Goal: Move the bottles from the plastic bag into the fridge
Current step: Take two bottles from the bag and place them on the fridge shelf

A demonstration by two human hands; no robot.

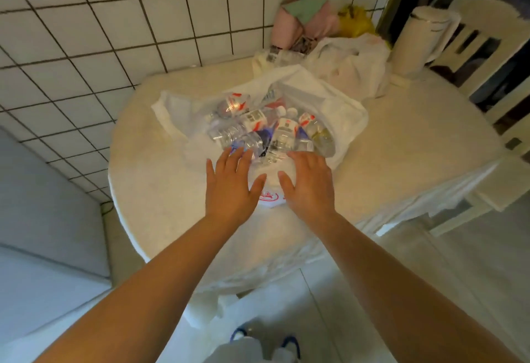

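A white plastic bag [324,96] lies open on the round table [160,179]. Inside it lie several clear water bottles [252,124] with red-and-white labels, heaped on their sides. My left hand [232,182] hovers over the bag's near edge with its fingers spread and straight, the fingertips at the nearest bottles. My right hand [309,182] is beside it, also flat with straight fingers, at the bag's near rim. Neither hand holds anything. No fridge door is recognisable in view.
A second white bag [352,67] sits at the back of the table, with a pink and green bundle [304,18] and a yellow bag [355,18] by the tiled wall. A white cylindrical canister [415,41] stands back right. A white chair [487,55] is at the right.
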